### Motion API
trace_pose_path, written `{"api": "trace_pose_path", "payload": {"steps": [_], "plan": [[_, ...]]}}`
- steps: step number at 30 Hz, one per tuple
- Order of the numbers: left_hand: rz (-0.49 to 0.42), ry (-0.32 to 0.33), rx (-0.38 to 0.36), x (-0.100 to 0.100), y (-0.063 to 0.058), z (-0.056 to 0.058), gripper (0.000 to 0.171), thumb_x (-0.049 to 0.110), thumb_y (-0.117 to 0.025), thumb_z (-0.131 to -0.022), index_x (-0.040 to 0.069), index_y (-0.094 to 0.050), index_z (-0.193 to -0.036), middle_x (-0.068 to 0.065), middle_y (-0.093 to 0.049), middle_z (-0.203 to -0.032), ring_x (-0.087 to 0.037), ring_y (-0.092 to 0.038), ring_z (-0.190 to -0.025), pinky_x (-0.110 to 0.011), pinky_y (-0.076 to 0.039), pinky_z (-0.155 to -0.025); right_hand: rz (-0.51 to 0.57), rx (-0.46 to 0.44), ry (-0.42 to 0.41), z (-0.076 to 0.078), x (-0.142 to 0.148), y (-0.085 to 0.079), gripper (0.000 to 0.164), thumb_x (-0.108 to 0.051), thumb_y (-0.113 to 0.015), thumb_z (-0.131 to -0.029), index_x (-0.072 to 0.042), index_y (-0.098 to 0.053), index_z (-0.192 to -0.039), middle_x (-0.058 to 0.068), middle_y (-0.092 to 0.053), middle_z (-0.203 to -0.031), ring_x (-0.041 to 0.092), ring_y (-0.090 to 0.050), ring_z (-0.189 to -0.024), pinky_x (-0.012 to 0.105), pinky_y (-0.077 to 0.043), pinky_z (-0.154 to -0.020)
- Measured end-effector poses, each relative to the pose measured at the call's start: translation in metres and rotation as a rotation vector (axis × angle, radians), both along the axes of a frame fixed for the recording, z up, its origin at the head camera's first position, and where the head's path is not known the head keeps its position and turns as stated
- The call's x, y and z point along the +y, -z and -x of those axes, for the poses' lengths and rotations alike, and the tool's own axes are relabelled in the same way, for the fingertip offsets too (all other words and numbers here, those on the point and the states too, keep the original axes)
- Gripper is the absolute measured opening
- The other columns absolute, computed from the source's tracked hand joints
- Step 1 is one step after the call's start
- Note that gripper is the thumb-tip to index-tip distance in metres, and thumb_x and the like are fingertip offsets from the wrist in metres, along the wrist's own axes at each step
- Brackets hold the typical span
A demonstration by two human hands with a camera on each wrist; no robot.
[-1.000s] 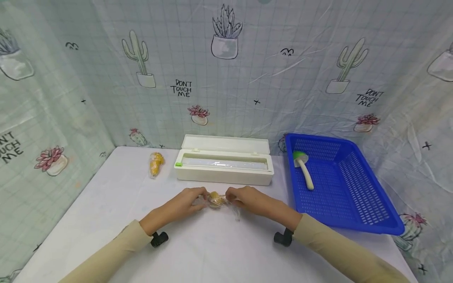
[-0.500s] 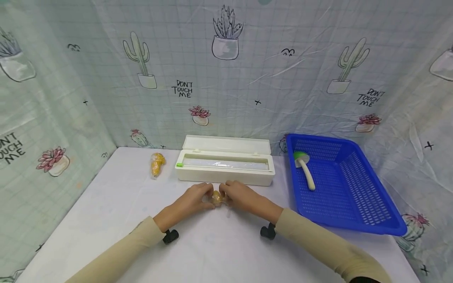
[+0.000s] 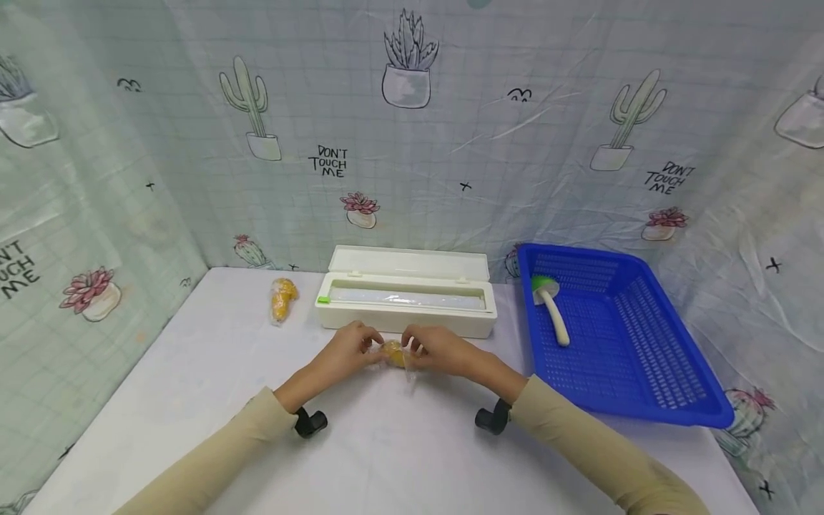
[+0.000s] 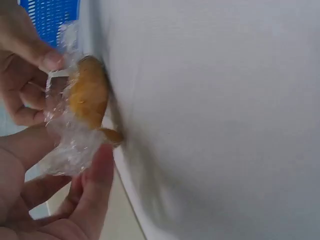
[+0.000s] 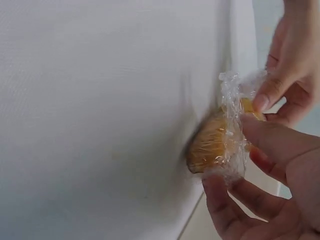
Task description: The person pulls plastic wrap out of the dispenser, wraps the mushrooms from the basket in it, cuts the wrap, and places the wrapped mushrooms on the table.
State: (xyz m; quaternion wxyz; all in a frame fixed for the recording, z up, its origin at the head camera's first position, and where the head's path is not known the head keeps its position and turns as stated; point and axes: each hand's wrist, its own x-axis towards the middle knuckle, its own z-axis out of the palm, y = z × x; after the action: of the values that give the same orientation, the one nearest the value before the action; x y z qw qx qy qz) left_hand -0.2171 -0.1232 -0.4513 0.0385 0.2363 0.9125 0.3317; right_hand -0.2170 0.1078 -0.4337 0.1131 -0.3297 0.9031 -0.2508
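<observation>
In front of the white box, a small yellow-orange piece (image 3: 394,352) sits low at the table in crumpled cling film (image 4: 75,145); its exact kind is unclear. My left hand (image 3: 347,352) pinches its left end through the film. Opposite, my right hand (image 3: 444,350) holds the film at the right end, thumb and fingers curled in. The right wrist view shows the rounded, darker-tipped end of the piece (image 5: 207,145) with film bunched around it. Loose film hangs below the right fingers in the head view.
An open white cling film box (image 3: 407,322) with its roll stands just behind my hands. Back left lies another yellow wrapped piece (image 3: 282,299). At right, a blue plastic basket (image 3: 644,413) holds a toy-like mushroom (image 3: 551,315) with green cap and pale stem.
Both hands have come closer together around the piece and shifted slightly toward the box. The right fingers have shifted along the film, and more of the piece shows than half a second ago.
</observation>
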Motion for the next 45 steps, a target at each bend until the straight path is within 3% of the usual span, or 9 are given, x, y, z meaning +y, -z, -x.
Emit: {"api": "trace_pose_path", "payload": {"steps": [8,13,19,23,27,32,38,42,45], "plan": [[-0.040,0.119,-0.064,-0.016,-0.010,0.002,0.055,0.015,-0.088,-0.080,0.000,-0.058,-0.124,-0.014,-0.060,-0.122,-0.034,-0.063,-0.110,-0.043,-0.056,-0.090,-0.061,0.094,0.012,0.004,-0.008,0.011,0.028,-0.012,-0.079,-0.090,-0.011,-0.059,-0.109,0.009,-0.072,-0.100,0.021,-0.068,-0.091,0.031,-0.057,-0.075],[0.004,0.117,0.112,-0.016,-0.014,0.002,0.024,0.006,-0.085,-0.082,0.007,-0.066,-0.096,-0.005,-0.062,-0.105,-0.028,-0.065,-0.101,-0.039,-0.057,-0.087,-0.038,0.007,0.028,0.007,-0.004,0.008,0.027,-0.009,-0.076,-0.092,-0.011,-0.058,-0.112,0.012,-0.072,-0.104,0.023,-0.069,-0.094,0.033,-0.057,-0.076],[-0.253,-0.039,0.042,-0.019,-0.019,0.005,0.005,0.007,-0.069,-0.097,0.006,-0.065,-0.098,-0.006,-0.070,-0.099,-0.027,-0.069,-0.100,-0.040,-0.059,-0.087,-0.033,0.016,0.017,0.006,-0.005,0.009,0.027,-0.006,-0.075,-0.092,-0.010,-0.058,-0.112,0.011,-0.073,-0.099,0.019,-0.067,-0.085,0.028,-0.055,-0.069],[-0.314,0.098,0.035,-0.007,-0.019,-0.005,0.005,0.005,-0.068,-0.097,0.005,-0.064,-0.099,-0.007,-0.066,-0.102,-0.026,-0.067,-0.101,-0.040,-0.059,-0.088,-0.025,-0.001,0.023,0.005,-0.006,0.007,0.025,-0.006,-0.075,-0.092,-0.008,-0.057,-0.111,0.006,-0.070,-0.085,0.012,-0.058,-0.069,0.024,-0.048,-0.059],[-0.264,0.251,0.053,0.011,-0.008,-0.016,0.007,0.006,-0.072,-0.093,0.009,-0.067,-0.096,-0.001,-0.065,-0.098,-0.017,-0.065,-0.097,-0.034,-0.058,-0.086,-0.008,-0.059,0.052,0.006,-0.006,0.006,0.024,-0.006,-0.074,-0.092,-0.006,-0.057,-0.108,0.006,-0.071,-0.080,0.009,-0.056,-0.063,0.021,-0.044,-0.055],[-0.072,0.271,0.137,0.019,0.002,-0.022,0.006,0.008,-0.076,-0.091,0.008,-0.073,-0.097,-0.001,-0.072,-0.098,-0.017,-0.068,-0.097,-0.035,-0.056,-0.087,0.026,-0.109,0.077,0.008,-0.005,0.006,0.023,-0.004,-0.074,-0.091,-0.004,-0.058,-0.108,0.012,-0.075,-0.090,0.016,-0.070,-0.077,0.023,-0.052,-0.062],[0.093,0.347,0.283,0.016,-0.008,-0.019,0.019,-0.003,-0.070,-0.093,0.006,-0.074,-0.108,-0.004,-0.074,-0.110,-0.019,-0.070,-0.104,-0.032,-0.058,-0.087,0.065,-0.181,0.089,0.012,-0.002,0.009,0.020,-0.001,-0.071,-0.093,-0.004,-0.059,-0.109,0.014,-0.075,-0.094,0.017,-0.072,-0.081,0.024,-0.055,-0.065],[0.045,0.234,0.399,0.017,-0.015,-0.013,0.020,-0.003,-0.077,-0.087,0.007,-0.067,-0.100,-0.004,-0.067,-0.106,-0.022,-0.065,-0.099,-0.031,-0.057,-0.082,0.066,-0.200,0.097,0.013,-0.001,0.010,0.019,0.000,-0.070,-0.093,-0.005,-0.059,-0.108,0.011,-0.075,-0.088,0.014,-0.070,-0.074,0.024,-0.054,-0.063],[0.000,0.116,0.303,0.018,-0.017,-0.006,0.031,0.001,-0.084,-0.082,0.004,-0.062,-0.104,-0.009,-0.064,-0.107,-0.026,-0.063,-0.096,-0.035,-0.056,-0.079,0.062,-0.195,0.097,0.014,-0.001,0.010,0.019,-0.002,-0.071,-0.093,-0.006,-0.061,-0.108,0.009,-0.074,-0.085,0.011,-0.067,-0.071,0.023,-0.053,-0.061]]}}
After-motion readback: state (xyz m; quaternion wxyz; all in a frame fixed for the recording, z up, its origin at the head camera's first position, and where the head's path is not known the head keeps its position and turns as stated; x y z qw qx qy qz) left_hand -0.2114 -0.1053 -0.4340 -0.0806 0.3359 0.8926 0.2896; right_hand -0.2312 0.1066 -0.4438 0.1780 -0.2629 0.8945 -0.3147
